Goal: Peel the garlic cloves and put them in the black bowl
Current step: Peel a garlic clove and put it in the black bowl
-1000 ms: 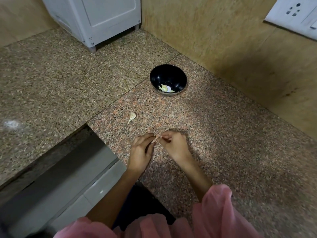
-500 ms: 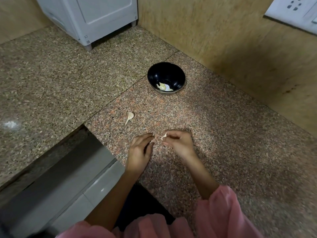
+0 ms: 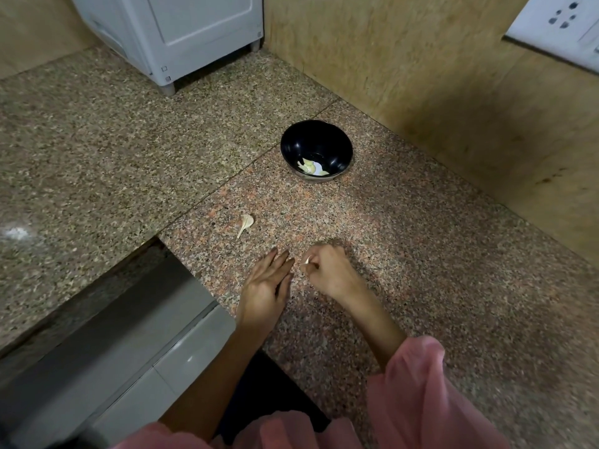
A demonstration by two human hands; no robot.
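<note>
My right hand (image 3: 327, 270) pinches a small pale garlic clove (image 3: 307, 259); my left hand (image 3: 267, 283) lies spread with straight fingers at its nine o'clock. I see the round glossy black bowl (image 3: 316, 150) at twelve o'clock, holding pale peeled pieces.

She wears a loose pink garment with wide, soft sleeves (image 3: 418, 393) that end above the wrists, leaving both forearms bare. The fabric looks thin and falls in gentle folds. Both hands, the left (image 3: 265, 283) and the right (image 3: 330, 270), are bare.
</note>
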